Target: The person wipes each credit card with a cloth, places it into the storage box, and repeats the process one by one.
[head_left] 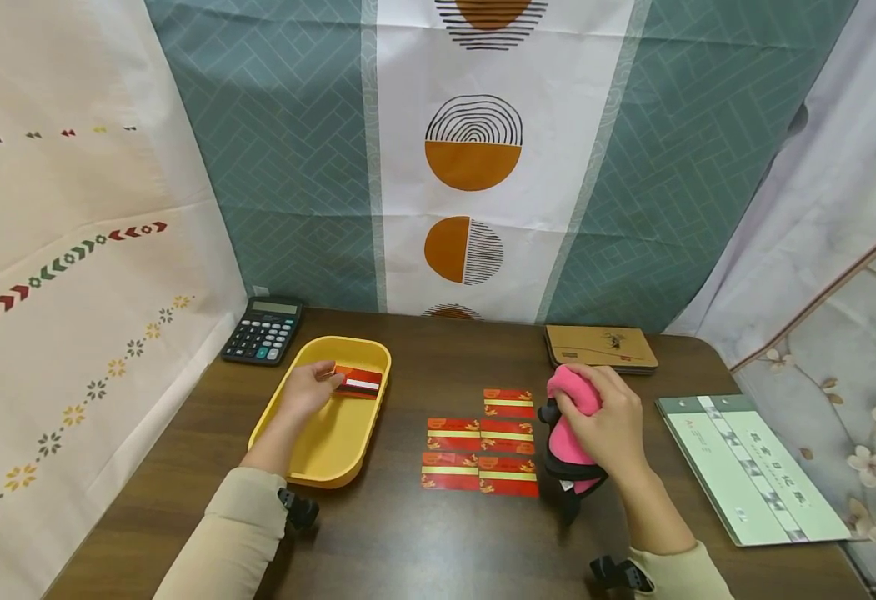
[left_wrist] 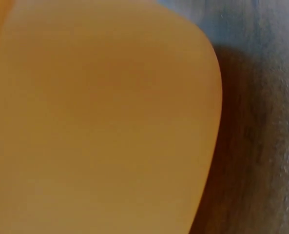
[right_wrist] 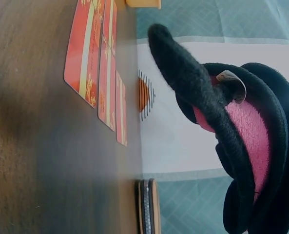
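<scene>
My left hand (head_left: 310, 393) reaches into a yellow tray (head_left: 328, 446) and pinches the left end of a red card (head_left: 357, 382), which has a dark stripe and a white strip. The tray's outer side (left_wrist: 105, 122) fills most of the left wrist view, hiding that hand. On the right, my right hand (head_left: 608, 421) grips a soft pink-and-black plush thing (head_left: 574, 442), held above the table. In the right wrist view, this plush thing (right_wrist: 251, 131) shows a black tail-like end and a small white tag; its exact kind is unclear.
Several red cards with gold bands (head_left: 480, 442) lie in rows mid-table. A calculator (head_left: 262, 331) sits behind the tray at left. A brown zipped wallet (head_left: 601, 347) lies at the back right, and a pale green notebook (head_left: 753, 471) at the right edge.
</scene>
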Motion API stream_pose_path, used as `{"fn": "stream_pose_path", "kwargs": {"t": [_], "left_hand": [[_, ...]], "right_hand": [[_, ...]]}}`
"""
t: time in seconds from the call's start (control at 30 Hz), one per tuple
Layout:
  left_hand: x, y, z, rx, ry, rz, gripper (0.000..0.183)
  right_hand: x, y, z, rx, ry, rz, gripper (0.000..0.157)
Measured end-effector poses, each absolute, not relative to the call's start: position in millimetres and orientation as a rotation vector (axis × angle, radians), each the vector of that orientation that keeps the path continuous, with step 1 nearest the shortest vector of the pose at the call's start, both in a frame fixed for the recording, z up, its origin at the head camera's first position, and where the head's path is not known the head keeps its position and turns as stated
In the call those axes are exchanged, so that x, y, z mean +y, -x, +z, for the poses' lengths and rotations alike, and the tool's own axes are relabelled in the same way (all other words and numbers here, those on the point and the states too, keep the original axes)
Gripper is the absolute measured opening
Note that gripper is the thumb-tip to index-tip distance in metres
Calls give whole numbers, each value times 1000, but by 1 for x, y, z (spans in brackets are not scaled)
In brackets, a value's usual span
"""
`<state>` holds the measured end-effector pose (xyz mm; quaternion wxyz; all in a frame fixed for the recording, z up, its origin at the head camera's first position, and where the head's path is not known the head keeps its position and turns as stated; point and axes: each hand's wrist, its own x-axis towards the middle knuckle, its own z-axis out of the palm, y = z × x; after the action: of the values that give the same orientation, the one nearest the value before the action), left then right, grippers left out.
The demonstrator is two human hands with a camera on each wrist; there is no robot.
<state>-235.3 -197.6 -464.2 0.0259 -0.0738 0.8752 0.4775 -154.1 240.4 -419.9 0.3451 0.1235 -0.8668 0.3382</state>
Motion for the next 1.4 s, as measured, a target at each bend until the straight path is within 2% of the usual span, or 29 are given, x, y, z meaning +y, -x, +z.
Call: {"fn": "stream_pose_path", "kwargs": {"t": [0.2,0.7,1.17,1.4], "left_hand": [[-196,234,-461,2684,222,1562,47],[-151,225,-445,2808,-63,1874,35],[-117,223,-460,2743,88,1994,30],[-105,220,-444,2885,-120,1893,28]], "right_hand": [[239,153,-421,-2267,-321,886,44],[243,154,-427,-2255,-344,919,44],[245,153,-428,-2268,-330,936,45],[247,155,-429,-2256,-341,935,45]]}}
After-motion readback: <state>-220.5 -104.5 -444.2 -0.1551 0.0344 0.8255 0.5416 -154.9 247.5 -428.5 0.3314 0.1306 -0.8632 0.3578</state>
